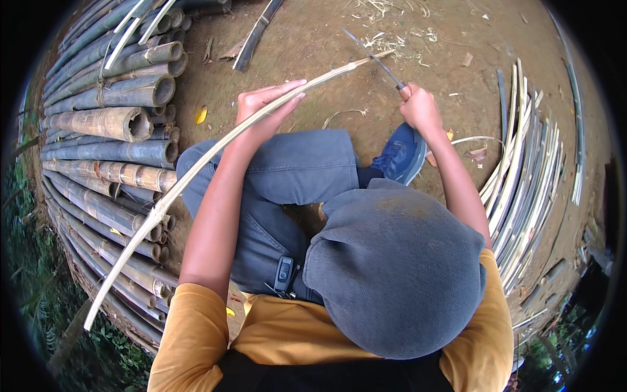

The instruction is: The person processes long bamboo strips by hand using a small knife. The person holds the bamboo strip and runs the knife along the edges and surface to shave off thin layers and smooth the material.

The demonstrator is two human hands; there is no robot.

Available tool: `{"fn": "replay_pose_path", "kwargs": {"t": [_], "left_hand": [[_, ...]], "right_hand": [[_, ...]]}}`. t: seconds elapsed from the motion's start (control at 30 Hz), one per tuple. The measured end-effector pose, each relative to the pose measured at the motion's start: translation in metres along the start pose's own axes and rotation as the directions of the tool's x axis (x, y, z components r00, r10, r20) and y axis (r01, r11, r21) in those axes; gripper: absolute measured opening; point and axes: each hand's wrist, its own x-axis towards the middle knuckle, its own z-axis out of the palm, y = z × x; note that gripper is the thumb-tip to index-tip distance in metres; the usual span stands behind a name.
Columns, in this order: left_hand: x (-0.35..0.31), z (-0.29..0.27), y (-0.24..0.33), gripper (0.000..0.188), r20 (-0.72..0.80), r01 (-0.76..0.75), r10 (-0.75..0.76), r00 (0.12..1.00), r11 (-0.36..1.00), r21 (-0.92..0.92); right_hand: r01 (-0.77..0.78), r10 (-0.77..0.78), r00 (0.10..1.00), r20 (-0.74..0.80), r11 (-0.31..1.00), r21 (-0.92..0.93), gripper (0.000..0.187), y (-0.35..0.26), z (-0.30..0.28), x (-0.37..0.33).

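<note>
A long, pale bamboo strip [196, 168] runs in a shallow curve from the lower left up to the far middle. My left hand [264, 116] grips it between thumb and fingers, beyond my bent knee. In my right hand [421, 110], closed round the handle, is a knife [385, 69] with a long narrow blade. The blade crosses the strip's far end and seems to touch it there. Its tip points away and to the left, over the ground.
Stacked bamboo poles [130, 90] lie along the left. Split bamboo strips [522, 176] form a bundle on the right. Thin shavings [418, 39] litter the dirt beyond the knife, and a dark split piece [256, 36] lies far ahead. My blue shoe [400, 153] sits below the right hand.
</note>
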Motion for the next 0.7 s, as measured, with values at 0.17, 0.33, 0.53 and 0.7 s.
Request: {"fn": "replay_pose_path", "kwargs": {"t": [0.17, 0.33, 0.53, 0.7], "left_hand": [[0.001, 0.000, 0.004, 0.026, 0.009, -0.019, 0.019, 1.000, 0.999, 0.033], [0.000, 0.000, 0.003, 0.027, 0.021, -0.010, 0.010, 1.000, 1.000, 0.028], [-0.002, -0.002, 0.003, 0.028, 0.030, -0.040, 0.038, 0.999, 0.998, 0.042], [-0.002, -0.001, 0.001, 0.028, 0.047, -0.069, 0.068, 0.997, 0.997, 0.029]], "right_hand": [[0.003, -0.002, 1.000, 0.029, 1.000, -0.028, 0.023, 0.007, 0.002, 0.000], [0.010, -0.010, 1.000, 0.012, 0.999, 0.048, 0.019, 0.020, 0.013, 0.005], [0.062, -0.065, 0.996, 0.064, 0.997, 0.048, 0.019, 0.008, 0.007, -0.004], [-0.008, 0.010, 0.999, -0.034, 0.997, 0.075, 0.017, 0.025, 0.013, 0.019]]}}
